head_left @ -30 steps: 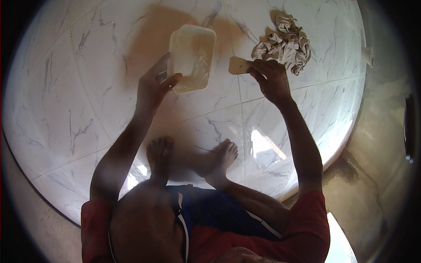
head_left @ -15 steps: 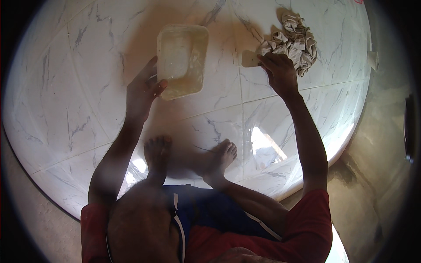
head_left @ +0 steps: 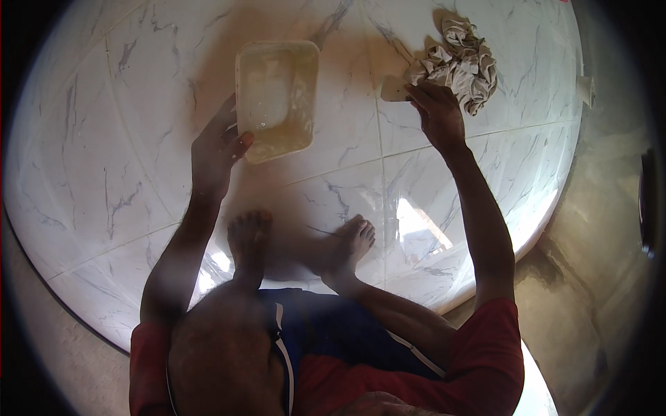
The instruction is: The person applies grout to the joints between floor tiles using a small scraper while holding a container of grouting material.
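Note:
My left hand grips the lower left side of a translucent, off-white rectangular plastic tub with some murky residue or liquid in it, held over the tiled floor. My right hand pinches a small flat beige piece with rounded corners between thumb and fingers; what it is made of I cannot tell. Just beyond that hand lies a crumpled pale cloth, partly behind my fingers.
White marble-patterned tiles with grey veins fill most of the view. My bare feet rest on them below my hands. A grey concrete surface runs along the right, with a dark object at the far right.
My left hand and the tub have moved left and slightly toward me. My right hand with the flat piece has moved right and up, closer to the cloth.

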Demonstrator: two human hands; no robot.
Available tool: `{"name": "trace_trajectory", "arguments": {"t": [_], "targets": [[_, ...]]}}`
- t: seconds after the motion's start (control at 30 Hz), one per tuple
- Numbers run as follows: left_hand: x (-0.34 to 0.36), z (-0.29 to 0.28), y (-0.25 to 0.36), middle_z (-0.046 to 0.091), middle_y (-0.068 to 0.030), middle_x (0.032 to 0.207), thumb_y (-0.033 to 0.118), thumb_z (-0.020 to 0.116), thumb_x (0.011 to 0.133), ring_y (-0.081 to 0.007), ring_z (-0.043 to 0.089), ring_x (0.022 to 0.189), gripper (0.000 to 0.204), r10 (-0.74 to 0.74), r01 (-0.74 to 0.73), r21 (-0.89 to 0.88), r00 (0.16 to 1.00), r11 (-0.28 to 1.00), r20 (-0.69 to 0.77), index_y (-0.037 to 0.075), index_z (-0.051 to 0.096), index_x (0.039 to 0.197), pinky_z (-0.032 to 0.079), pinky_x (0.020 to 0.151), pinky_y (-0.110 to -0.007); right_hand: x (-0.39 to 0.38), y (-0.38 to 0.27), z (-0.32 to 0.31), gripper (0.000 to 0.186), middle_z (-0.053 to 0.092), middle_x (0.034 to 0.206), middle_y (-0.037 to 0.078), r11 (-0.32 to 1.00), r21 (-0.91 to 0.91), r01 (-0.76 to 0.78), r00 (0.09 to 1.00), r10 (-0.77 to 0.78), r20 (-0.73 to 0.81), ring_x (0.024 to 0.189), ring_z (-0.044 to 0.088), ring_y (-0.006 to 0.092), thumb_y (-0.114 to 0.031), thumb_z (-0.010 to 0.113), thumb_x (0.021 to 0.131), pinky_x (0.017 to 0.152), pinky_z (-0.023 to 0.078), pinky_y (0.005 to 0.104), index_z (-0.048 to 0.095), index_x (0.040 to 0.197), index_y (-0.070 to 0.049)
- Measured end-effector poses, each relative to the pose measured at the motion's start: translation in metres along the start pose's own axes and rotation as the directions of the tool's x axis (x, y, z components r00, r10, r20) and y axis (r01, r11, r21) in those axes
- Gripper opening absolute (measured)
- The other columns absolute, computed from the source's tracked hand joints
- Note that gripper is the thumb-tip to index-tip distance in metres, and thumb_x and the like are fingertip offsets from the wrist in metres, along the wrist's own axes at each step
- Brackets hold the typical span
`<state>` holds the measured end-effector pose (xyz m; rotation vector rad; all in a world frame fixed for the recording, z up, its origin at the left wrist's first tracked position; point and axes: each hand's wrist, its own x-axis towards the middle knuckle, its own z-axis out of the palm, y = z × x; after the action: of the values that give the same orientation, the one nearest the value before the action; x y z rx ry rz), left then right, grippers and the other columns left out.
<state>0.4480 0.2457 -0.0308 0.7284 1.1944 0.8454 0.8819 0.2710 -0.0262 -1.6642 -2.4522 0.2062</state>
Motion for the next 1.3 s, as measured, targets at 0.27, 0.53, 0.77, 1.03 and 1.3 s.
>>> {"name": "trace_trajectory", "arguments": {"t": [0.27, 0.53, 0.77, 1.03, 1.3], "targets": [[-0.007, 0.004, 0.003, 0.051, -0.015, 0.155, 0.023, 0.085, 0.084, -0.0277, 0.049, 0.141, 0.088, -0.046, 0.047, -0.018, 0.999, 0.999, 0.026, -0.003, 0.041, 0.156, 0.039, 0.118, -0.042, 0.021, 0.013, 0.02, 0.034, 0.069, 0.107, 0.002, 0.999, 0.047, 0.025, 0.998, -0.028, 0.058, 0.101, 0.065, 0.0273, -0.008, 0.075, 0.089, 0.089, 0.055, 0.0425, 0.074, 0.121, -0.018], [-0.013, 0.002, 0.005, 0.051, -0.0152, 0.155, 0.024, 0.085, 0.084, -0.0276, 0.049, 0.142, 0.089, -0.073, 0.073, -0.04, 0.997, 0.996, 0.002, -0.003, 0.041, 0.156, 0.04, 0.117, -0.043, 0.032, 0.005, 0.001, 0.031, 0.07, 0.105, 0.003, 0.999, 0.04, 0.015, 0.997, -0.018, 0.072, 0.096, 0.069, 0.0268, -0.012, 0.072, 0.092, 0.086, 0.057, 0.0414, 0.073, 0.122, -0.019], [-0.011, 0.0, -0.004, 0.061, -0.0108, 0.142, 0.012, 0.08, 0.091, -0.0219, 0.059, 0.127, 0.072, -0.006, 0.007, -0.06, 1.0, 0.998, 0.028, 0.005, 0.047, 0.154, 0.05, 0.107, -0.037, 0.039, -0.053, 0.008, 0.026, 0.067, 0.101, 0.014, 0.968, -0.183, -0.174, 0.952, 0.213, 0.221, 0.078, 0.073, 0.0351, -0.026, 0.064, 0.099, 0.066, 0.063, 0.0463, 0.065, 0.122, -0.014], [-0.016, 0.008, -0.001, 0.057, -0.0137, 0.149, 0.025, 0.08, 0.086, -0.0196, 0.058, 0.127, 0.083, -0.041, 0.041, 0.013, 0.999, 0.999, -0.015, -0.001, 0.043, 0.156, 0.048, 0.097, -0.031, -0.046, -0.088, -0.014, 0.023, 0.064, 0.099, 0.016, 0.931, -0.216, -0.295, 0.839, 0.36, 0.409, 0.075, 0.073, 0.0358, -0.025, 0.061, 0.1, 0.064, 0.062, 0.0485, 0.061, 0.119, -0.012], [-0.016, 0.005, 0.0, 0.066, -0.0076, 0.135, 0.016, 0.08, 0.088, -0.0099, 0.058, 0.104, 0.076, -0.106, 0.106, 0.007, 0.994, 0.994, -0.012, 0.006, 0.046, 0.156, 0.043, 0.076, -0.023, -0.023, -0.057, -0.015, 0.028, 0.068, 0.104, 0.001, 0.986, -0.15, -0.073, 0.981, 0.098, 0.165, 0.087, 0.067, 0.0241, -0.02, 0.069, 0.094, 0.076, 0.056, 0.0425, 0.07, 0.122, -0.018]]}}
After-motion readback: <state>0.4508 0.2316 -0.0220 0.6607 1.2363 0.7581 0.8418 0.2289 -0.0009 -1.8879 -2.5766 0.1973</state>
